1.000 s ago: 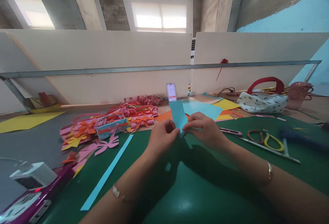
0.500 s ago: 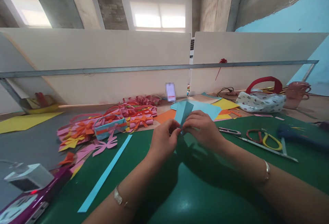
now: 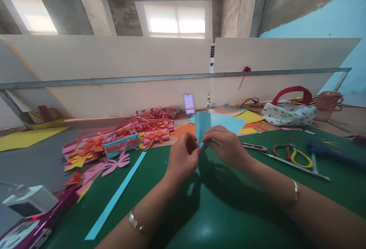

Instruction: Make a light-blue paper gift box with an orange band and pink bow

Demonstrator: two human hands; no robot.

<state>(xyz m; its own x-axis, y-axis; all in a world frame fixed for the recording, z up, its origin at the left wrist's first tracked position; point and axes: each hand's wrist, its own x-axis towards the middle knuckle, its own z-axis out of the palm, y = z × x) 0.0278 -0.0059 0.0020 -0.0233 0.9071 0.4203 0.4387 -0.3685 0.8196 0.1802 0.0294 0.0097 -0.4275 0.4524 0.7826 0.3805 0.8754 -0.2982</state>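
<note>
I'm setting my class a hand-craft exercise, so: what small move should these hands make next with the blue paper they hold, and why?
Probably a firm pinch along the lower end of the blue paper: the left hand and right hand both have their fingertips there, close together, while its upper part rises above them.

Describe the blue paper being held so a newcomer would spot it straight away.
Start with the big green mat in the foreground. Near its far edge, the left hand and right hand meet, pinching the lower end of the light-blue paper. Unlike the blue strip lying on the mat and the blue sheet lying flat behind, this piece stands up from the hands.
</note>
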